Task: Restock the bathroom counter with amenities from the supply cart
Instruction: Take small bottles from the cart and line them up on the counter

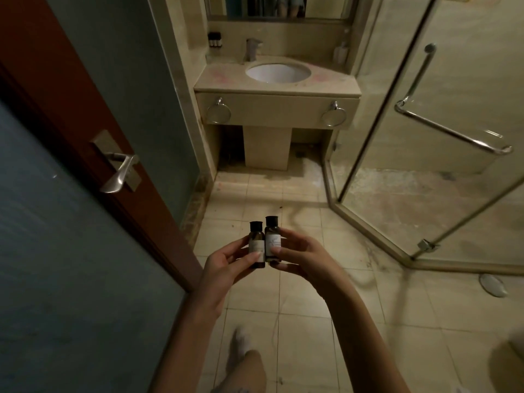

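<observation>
an open door [71, 236] with a lever handle [119, 171] stands at left. above the floor tiles [283, 321], the left hand [226, 262] pinches a small dark amenity bottle [256, 245] upright; just beside it, a second bottle [272, 239] is pinched by the right hand [300, 259]. the counter [221, 78] lies well ahead, with a row of similar bottles [214, 40] near its back left corner. best carried upright, kept clear of the glass shower door [397, 123] at right.

Open floor [297, 194] leads to counter [224, 78] between door [71, 222] and shower glass [425, 137].
</observation>
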Demonstrator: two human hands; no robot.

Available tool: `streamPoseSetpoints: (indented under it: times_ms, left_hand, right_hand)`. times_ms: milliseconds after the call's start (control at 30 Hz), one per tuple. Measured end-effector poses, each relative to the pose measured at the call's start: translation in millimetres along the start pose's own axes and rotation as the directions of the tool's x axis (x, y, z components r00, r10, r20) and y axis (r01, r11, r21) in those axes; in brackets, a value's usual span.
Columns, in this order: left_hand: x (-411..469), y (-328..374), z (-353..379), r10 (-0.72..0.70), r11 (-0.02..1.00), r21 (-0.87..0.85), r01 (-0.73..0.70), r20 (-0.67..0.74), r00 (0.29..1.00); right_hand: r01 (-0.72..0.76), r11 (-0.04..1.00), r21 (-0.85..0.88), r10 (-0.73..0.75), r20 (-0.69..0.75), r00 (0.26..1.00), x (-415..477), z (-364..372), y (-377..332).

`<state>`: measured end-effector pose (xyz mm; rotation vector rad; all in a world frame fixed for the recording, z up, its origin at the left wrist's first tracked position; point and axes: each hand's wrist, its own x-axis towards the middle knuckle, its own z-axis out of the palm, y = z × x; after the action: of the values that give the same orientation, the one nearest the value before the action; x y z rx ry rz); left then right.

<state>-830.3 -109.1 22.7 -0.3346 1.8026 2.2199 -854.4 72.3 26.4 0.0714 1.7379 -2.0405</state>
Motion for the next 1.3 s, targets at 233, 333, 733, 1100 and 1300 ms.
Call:
streamPoseSetpoints:
  times_ms: [233, 333, 733, 1100, 1300]
  left_hand:
    - [76, 16, 2, -0.021, 0.999, 0.026, 0.021, -0.004, 1.000]
    - [125, 32, 7, -0.018, 0.999, 0.040, 0.017, 0.016, 1.000]
    - [380, 173, 37, 0.053, 0.997, 0.046, -0.058, 0.107, 0.993]
    - [493, 208, 30, 0.027, 0.996, 0.085, -0.033, 0.074, 0.997]
    - [541, 222, 22, 0.002, 0.997, 0.073, -0.004, 0.022, 1.000]
  right_hand:
    - [0.008, 1.000, -0.010, -0.009, -0.025, 1.000, 67, -24, -17]
    - [0.016, 1.000, -0.002, -0.016, -0.065, 0.998, 108, -40, -35]
    - [0.078, 0.997, -0.005, -0.077, -0.194, 0.978, 333, -108, -194]
    - [0.045, 0.999, 0.019, -0.041, -0.183, 0.982, 443, -131, -228]
    - [0.036, 0.999, 0.016, -0.033, -0.150, 0.988, 498, -140, -243]
